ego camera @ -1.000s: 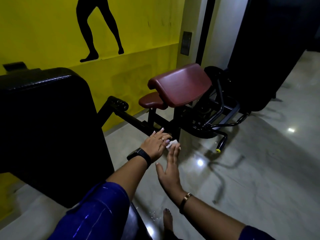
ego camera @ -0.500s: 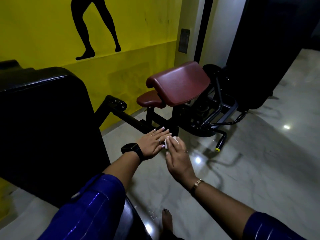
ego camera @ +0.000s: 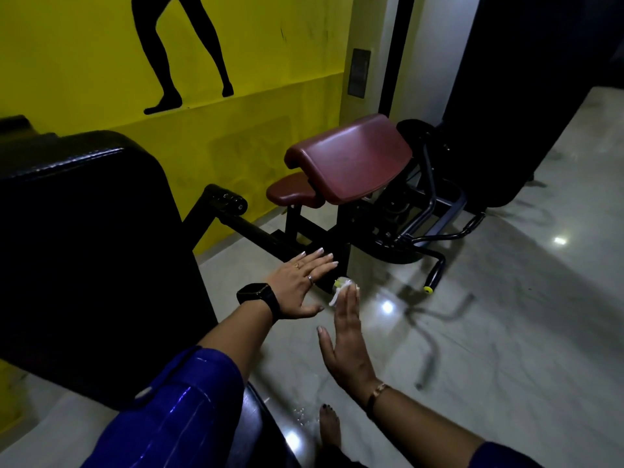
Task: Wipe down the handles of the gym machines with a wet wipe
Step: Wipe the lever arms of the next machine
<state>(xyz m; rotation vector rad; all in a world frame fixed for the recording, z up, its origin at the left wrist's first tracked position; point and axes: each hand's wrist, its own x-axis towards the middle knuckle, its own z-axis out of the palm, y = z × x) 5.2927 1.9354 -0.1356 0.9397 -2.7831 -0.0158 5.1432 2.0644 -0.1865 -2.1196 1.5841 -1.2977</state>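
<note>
My left hand (ego camera: 297, 282) lies flat with its fingers spread wide, palm down over the black metal handle bar (ego camera: 256, 231) that runs low across the grey marble floor (ego camera: 506, 332) from the black padded machine (ego camera: 84, 248) at my left; I cannot tell whether the palm presses the bar or only hovers above it. A black wristwatch (ego camera: 258, 295) sits on that wrist, above a shiny blue sleeve (ego camera: 175, 410).

My right hand (ego camera: 347, 339) is open too, fingers straight and close together, thumb out to the side. Its fingertips (ego camera: 351, 293) touch the small crumpled white wet wipe (ego camera: 341, 287), which sits at the near end of the bar, just beside my left hand's fingers. The wipe is pushed by the fingertips, not pinched; neither grip closes on anything. A thin gold bracelet (ego camera: 378, 391) circles the right wrist.

Beyond the bar stands a bench with maroon leather pads (ego camera: 351, 163) on a black frame, in front of the yellow wall (ego camera: 253, 45).
</note>
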